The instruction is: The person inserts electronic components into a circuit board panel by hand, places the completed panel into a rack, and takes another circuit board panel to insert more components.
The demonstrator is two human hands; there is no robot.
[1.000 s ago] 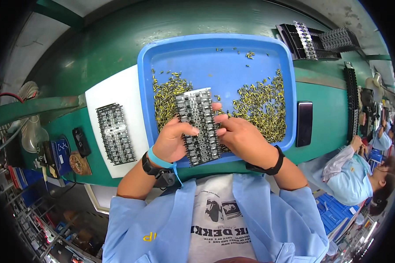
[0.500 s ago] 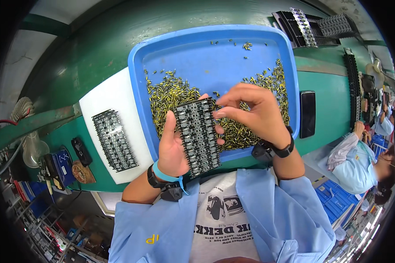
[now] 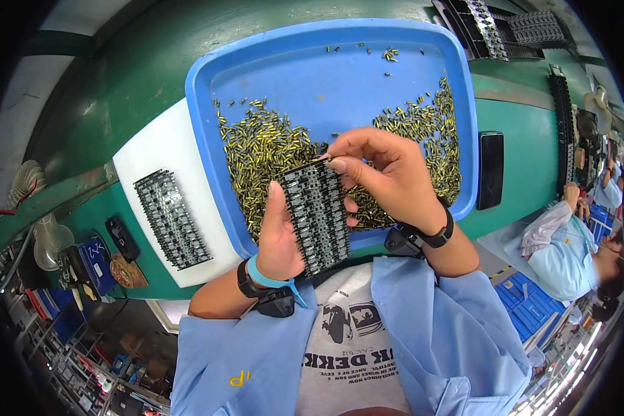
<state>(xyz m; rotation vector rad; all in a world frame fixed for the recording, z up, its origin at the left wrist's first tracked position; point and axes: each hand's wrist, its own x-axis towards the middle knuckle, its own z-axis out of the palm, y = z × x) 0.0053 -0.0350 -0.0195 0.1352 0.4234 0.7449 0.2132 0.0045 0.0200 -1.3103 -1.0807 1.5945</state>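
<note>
My left hand (image 3: 277,241) grips a panel of circuit boards (image 3: 317,220) from below and the side, thumb along its left edge and fingertips showing past its right edge. Rows of small parts cover the panel, which is tilted over the near rim of a blue tray (image 3: 196,111). At the panel's upper edge, the thumb and forefinger of my right hand (image 3: 402,173) are pinched together; whatever is between them is too small to make out. Many small black-and-yellow cylinders (image 3: 260,142), looking like capacitors, lie loose in the tray.
Left of the tray, another populated panel (image 3: 175,220) rests on a white sheet (image 3: 133,158). A black phone (image 3: 491,170) lies to the right on the green table (image 3: 523,149). Black racks (image 3: 489,29) stand at the far right. A co-worker (image 3: 561,249) sits farther right.
My right hand has moved slightly left, its pinched fingertips now at the panel's upper edge instead of beside its right edge. The view has shifted slightly. My left hand still grips the panel.
</note>
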